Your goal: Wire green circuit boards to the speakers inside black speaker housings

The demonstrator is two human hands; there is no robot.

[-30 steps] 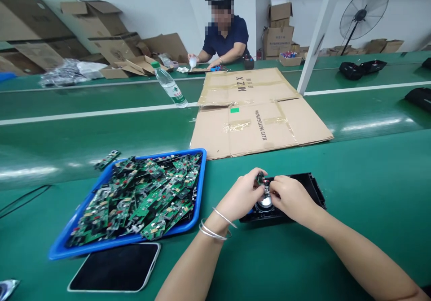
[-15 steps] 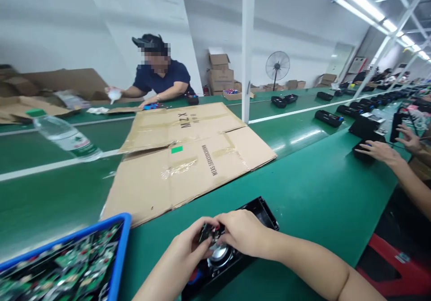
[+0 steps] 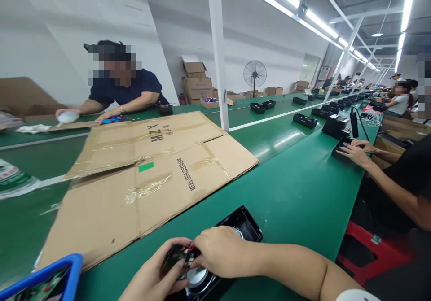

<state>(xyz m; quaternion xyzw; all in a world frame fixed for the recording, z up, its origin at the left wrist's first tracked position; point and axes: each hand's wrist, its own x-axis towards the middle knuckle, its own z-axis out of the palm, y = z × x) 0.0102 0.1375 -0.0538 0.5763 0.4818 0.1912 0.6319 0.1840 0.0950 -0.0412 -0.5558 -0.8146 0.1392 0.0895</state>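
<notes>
My left hand (image 3: pixel 158 272) grips a small dark circuit board (image 3: pixel 175 255) between thumb and fingers, tilted over a black speaker housing (image 3: pixel 252 225). My right hand (image 3: pixel 224 250) is closed, its fingertips pinching at a red wire (image 3: pixel 190 249) on the board's edge; the exact grip is partly hidden. Below both hands, a round silver speaker cone (image 3: pixel 198 277) sits in the housing, which lies open side up on the green bench (image 3: pixel 289 202). My right forearm covers part of the housing's near side.
A blue bin (image 3: pixel 76 269) of circuit boards stands at lower left. Flattened cardboard (image 3: pixel 161 193) covers the bench ahead; a water bottle (image 3: pixel 15 177) lies left. A co-worker's hands (image 3: pixel 358 153) work on a black housing at right. Another person (image 3: pixel 124 90) sits opposite, beside a white post (image 3: pixel 218 54).
The view has swung right, so the bench things appear further left and the bin is mostly out of frame. The board is still in my left hand, now showing more of its face.
</notes>
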